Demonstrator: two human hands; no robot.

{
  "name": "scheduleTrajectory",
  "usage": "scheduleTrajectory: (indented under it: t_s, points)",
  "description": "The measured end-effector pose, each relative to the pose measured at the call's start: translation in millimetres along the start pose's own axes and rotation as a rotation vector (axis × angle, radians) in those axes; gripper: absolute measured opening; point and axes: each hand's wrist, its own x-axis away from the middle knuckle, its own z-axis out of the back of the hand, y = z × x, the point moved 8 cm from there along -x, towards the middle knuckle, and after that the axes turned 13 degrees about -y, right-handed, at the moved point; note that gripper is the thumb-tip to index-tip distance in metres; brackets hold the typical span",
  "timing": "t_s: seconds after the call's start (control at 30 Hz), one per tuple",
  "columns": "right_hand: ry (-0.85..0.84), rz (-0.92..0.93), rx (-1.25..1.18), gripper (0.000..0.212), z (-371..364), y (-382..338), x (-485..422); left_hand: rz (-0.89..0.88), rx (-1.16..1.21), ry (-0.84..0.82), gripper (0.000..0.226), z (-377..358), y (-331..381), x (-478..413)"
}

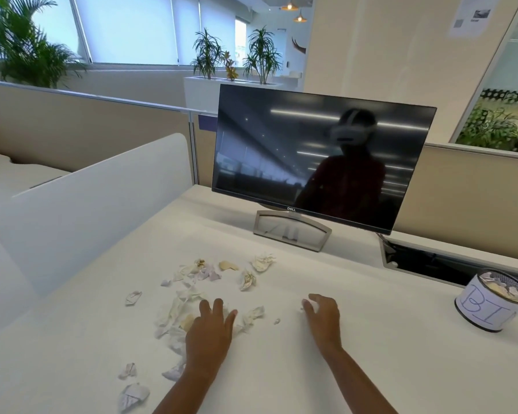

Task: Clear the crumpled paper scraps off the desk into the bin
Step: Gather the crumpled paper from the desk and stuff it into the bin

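Observation:
Several crumpled paper scraps (178,312) lie scattered across the white desk (281,369), left of centre, with more scraps (262,262) nearer the monitor. My left hand (210,333) rests flat on the near pile, fingers spread and fairly straight. Further right, my right hand (323,316) has its fingers curled over a small white scrap (307,306) at the fingertips. The bin (488,309), a small mesh cup wrapped in a paper label reading "BIN", stands at the desk's right edge with scraps inside.
A dark Dell monitor (320,156) on a silver stand (292,231) stands behind the scraps. An open cable slot (425,259) lies behind the bin. A white divider panel (96,204) borders the desk on the left.

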Motion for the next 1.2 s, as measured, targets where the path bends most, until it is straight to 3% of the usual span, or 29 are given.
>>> scheduleTrajectory:
  t_s: [0.07,0.13,0.23,0.43,0.63,0.8,0.9,1.03,1.13,1.2]
  points:
    - [-0.050,0.005,0.047,0.038,-19,-8,-3,-0.050,-0.047,0.055,0.044,-5,4,2]
    - [-0.113,0.020,0.075,0.045,-40,-18,-2,-0.041,0.000,-0.015,0.060,-18,2,-2]
    - [-0.245,0.081,0.132,0.051,-73,-31,3,-0.030,-0.116,-0.061,0.074,-35,-2,-11]
    - [-0.471,0.328,0.233,0.041,-110,-54,22,-0.110,-0.053,-0.096,0.041,-37,13,-12]
    - [-0.391,0.435,0.432,0.032,-83,-42,25,-0.158,0.083,-0.098,0.024,-37,12,-9]
    - [-0.288,0.381,0.532,0.030,-44,-21,24,-0.155,0.366,-0.096,0.021,-33,8,-9]
    - [-0.333,0.313,0.589,0.032,-30,-10,31,-0.122,0.552,-0.113,0.019,-31,6,-8]
    - [-0.389,0.376,0.674,0.041,-23,0,63,-0.012,0.945,-0.172,0.016,-36,6,-9]
    - [-0.373,0.409,0.724,0.030,-18,4,88,0.086,1.286,-0.240,0.012,-44,11,-8]
    - [-0.412,0.409,0.734,0.034,-19,7,93,0.152,1.434,-0.294,0.010,-50,19,-5]
